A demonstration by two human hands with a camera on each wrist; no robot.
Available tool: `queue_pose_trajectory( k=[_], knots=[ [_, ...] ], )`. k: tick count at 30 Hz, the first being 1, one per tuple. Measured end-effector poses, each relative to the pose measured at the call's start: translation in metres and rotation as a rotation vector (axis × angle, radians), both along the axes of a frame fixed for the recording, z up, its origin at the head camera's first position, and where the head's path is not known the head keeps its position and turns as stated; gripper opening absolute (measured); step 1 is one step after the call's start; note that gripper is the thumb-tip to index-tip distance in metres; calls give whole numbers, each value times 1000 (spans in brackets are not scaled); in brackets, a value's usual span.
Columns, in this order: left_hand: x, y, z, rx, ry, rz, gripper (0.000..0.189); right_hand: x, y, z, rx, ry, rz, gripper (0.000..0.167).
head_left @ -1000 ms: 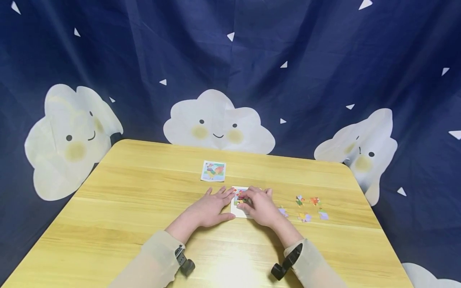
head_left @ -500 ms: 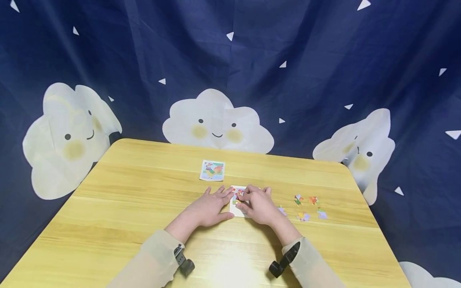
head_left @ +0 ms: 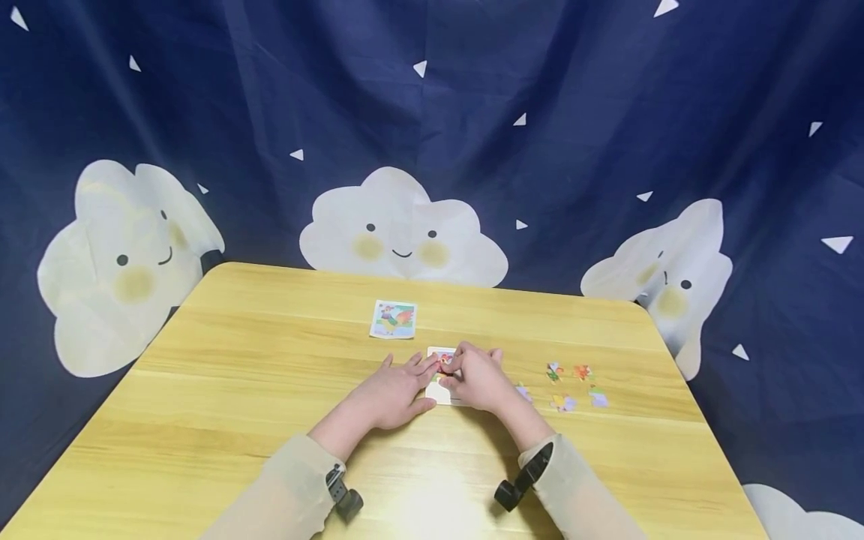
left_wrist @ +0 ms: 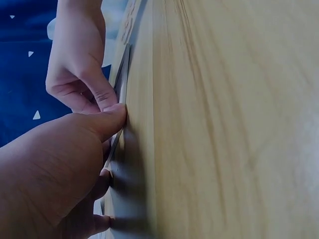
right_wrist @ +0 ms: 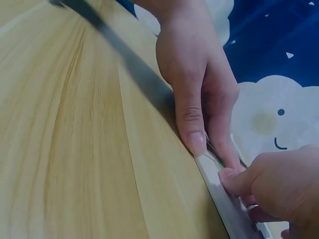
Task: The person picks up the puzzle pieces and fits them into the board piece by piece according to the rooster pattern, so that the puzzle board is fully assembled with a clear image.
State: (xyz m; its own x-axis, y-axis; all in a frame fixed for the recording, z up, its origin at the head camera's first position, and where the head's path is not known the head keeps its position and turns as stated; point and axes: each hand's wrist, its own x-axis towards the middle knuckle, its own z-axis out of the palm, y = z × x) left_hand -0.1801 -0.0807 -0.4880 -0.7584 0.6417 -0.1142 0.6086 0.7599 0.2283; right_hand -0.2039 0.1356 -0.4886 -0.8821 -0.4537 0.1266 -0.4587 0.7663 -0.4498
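Observation:
A white-bordered jigsaw board (head_left: 440, 394) with a partly filled picture lies flat on the table between my hands. My left hand (head_left: 388, 395) rests along its left side, fingers straight and spread; in the right wrist view the left thumb (right_wrist: 196, 139) touches the board's near corner. Over the board, my right hand (head_left: 481, 381) has curled fingers and thumb that pinch a puzzle piece down against the picture, close to the left fingertips. That piece is almost wholly hidden by the fingers. In the left wrist view the board's edge (left_wrist: 123, 82) runs beneath both hands.
To the right of the board lie several loose puzzle pieces, among them an orange one (head_left: 583, 372) and a yellow-purple one (head_left: 563, 403). A card picturing a rooster (head_left: 394, 319) lies farther back on the wooden table (head_left: 270, 330). A dark blue curtain hangs behind.
My right hand has shifted slightly left and away from me, its fingertips now closer to the left fingertips. The left hand stays beside the board. The head view has shifted a little.

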Motion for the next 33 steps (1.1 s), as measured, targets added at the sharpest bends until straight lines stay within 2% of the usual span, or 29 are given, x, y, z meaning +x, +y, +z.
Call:
queue_pose_trajectory(
  k=[8,14,21,26,33],
  knots=[
    [1,-1,1,39,-28,2,73,6,11,1,-5,-6,83,29],
    [1,-1,2,67,-46,16,72,10,30,6,-115,16,106,27],
    [-2,0,1,70,-51,12,72,11,61,14,-186,-17,66,21],
    [-3,0,2,70,-45,8,72,10,82,14,-195,-16,15,30],
    [-3,0,3,75,-40,5,72,13,106,18,-183,28,-42,39]
  ],
)
